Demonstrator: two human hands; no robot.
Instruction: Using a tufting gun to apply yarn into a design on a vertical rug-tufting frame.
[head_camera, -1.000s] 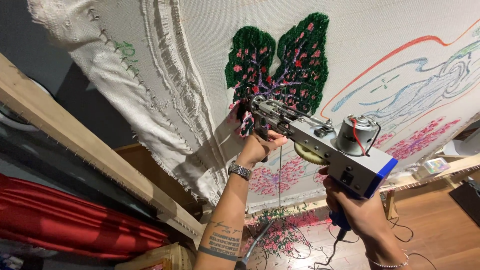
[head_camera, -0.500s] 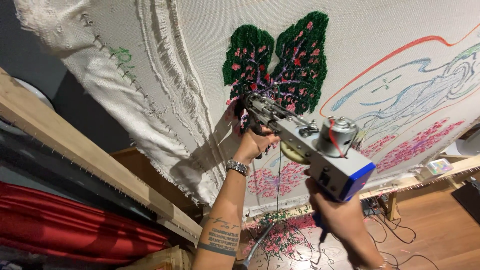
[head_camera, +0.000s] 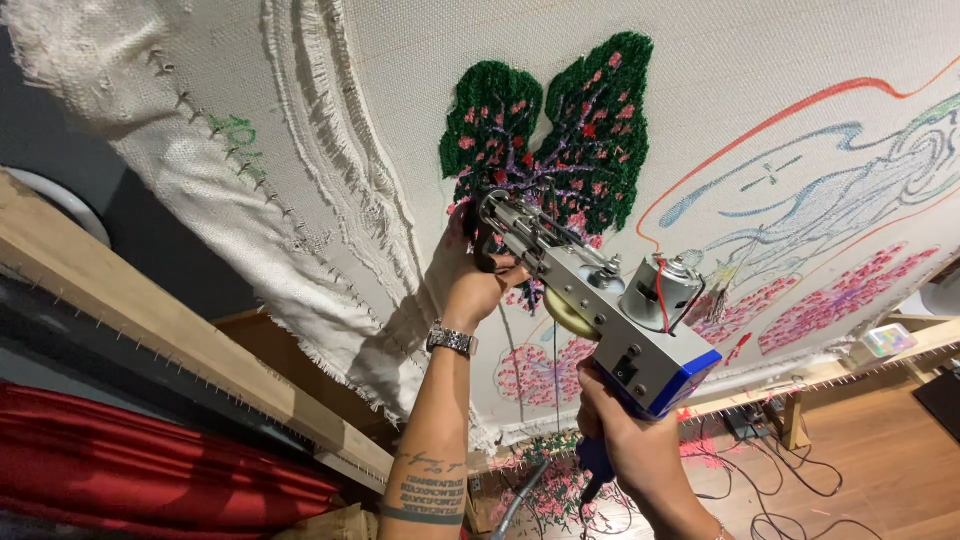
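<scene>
A tufting gun (head_camera: 600, 305) with a silver body, a blue rear block and a small grey motor points its needle tip at the stretched cream cloth (head_camera: 760, 80). The tip sits at the lower edge of a tufted green, butterfly-shaped patch (head_camera: 545, 140) dotted with red and pink. My left hand (head_camera: 478, 278), with a metal watch on the wrist, grips the gun's black front handle. My right hand (head_camera: 625, 440) holds the blue rear grip below the body. Yarn runs down from the gun.
A wooden frame beam (head_camera: 150, 320) with a spiked strip runs along the left. Red fabric (head_camera: 130, 470) lies below it. Drawn blue, orange and pink outlines (head_camera: 840, 200) cover the cloth's right side. Cables and yarn scraps (head_camera: 760, 470) lie on the wooden floor.
The gun and both hands have shifted slightly left and down across the view. The tip stays against the cloth under the green patch.
</scene>
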